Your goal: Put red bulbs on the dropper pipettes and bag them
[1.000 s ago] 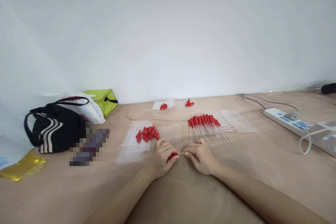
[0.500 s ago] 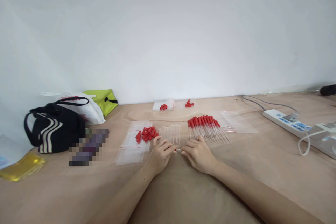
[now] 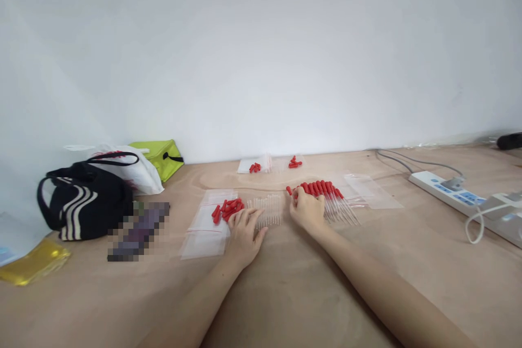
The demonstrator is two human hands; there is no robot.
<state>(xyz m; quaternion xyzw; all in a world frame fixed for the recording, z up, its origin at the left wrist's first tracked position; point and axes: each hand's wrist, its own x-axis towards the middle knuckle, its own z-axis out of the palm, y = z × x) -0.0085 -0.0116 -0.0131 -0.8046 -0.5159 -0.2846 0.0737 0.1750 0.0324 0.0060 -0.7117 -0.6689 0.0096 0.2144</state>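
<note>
Our right hand (image 3: 306, 209) reaches the droppers' (image 3: 331, 196) left end, grip hidden; left hand (image 3: 246, 232), left of droppers, spread loose. We should align gently.

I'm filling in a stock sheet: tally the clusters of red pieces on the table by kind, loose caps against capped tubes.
Piles of loose red caps: 3
Row of red-capped tubes: 1
Total: 4

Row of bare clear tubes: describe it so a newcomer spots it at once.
Start at the brown table. Between the loose red bulbs by the left hand and the red-topped tubes at the right hand, thin clear tubes lie side by side. Unlike those neighbours, this row shows no red.
</note>
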